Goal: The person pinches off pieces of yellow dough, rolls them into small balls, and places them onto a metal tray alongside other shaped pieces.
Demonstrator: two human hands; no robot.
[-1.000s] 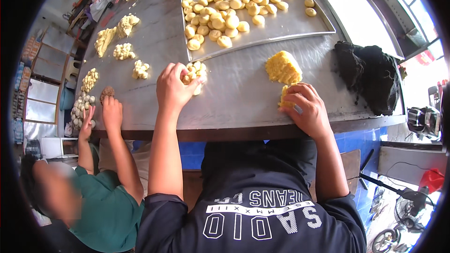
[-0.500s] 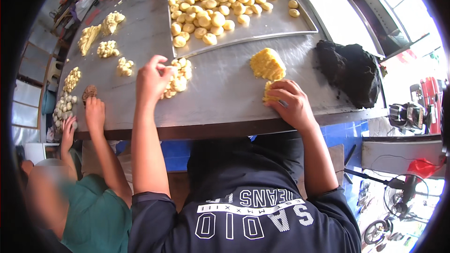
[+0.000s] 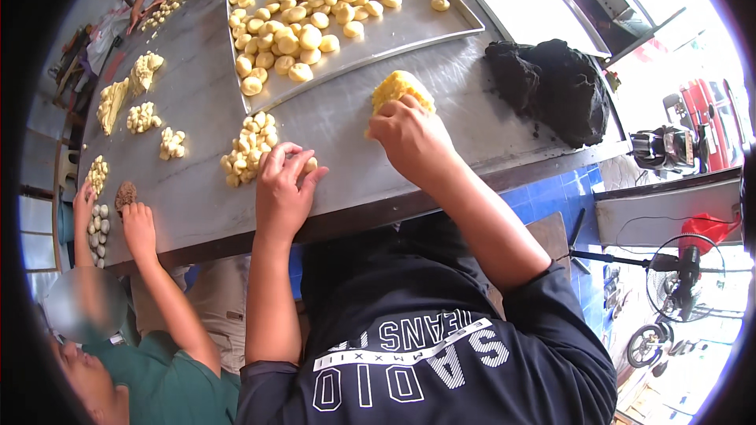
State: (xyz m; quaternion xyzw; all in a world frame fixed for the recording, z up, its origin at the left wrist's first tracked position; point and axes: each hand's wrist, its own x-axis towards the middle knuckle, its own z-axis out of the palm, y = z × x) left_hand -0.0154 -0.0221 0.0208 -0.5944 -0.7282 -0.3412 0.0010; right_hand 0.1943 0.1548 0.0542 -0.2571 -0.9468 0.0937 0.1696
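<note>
My left hand (image 3: 283,189) is just right of a pile of small pale dough pieces (image 3: 250,145). Its fingers are bent, and one small dough piece (image 3: 310,164) shows between fingers and thumb. My right hand (image 3: 411,138) reaches onto the near side of a crumbly yellow lump (image 3: 405,88), fingers closed against it. How much of the lump the fingers grip is hidden under the hand. Beyond the dough pile, a metal tray (image 3: 441,39) holds many smooth, round yellow dough balls (image 3: 287,35).
A black, crumpled heap (image 3: 567,94) lies at the table's right. Further dough clumps (image 3: 143,118) sit to the left. At the left edge, a co-worker in a green shirt (image 3: 173,378) reaches toward a brown lump (image 3: 125,195) and pale ovals. Another person's hand (image 3: 135,17) is at the far left.
The view has shifted. My left hand has moved from above the dough pile to its near right side. My right hand has moved from a smaller yellow piece onto the larger lump.
</note>
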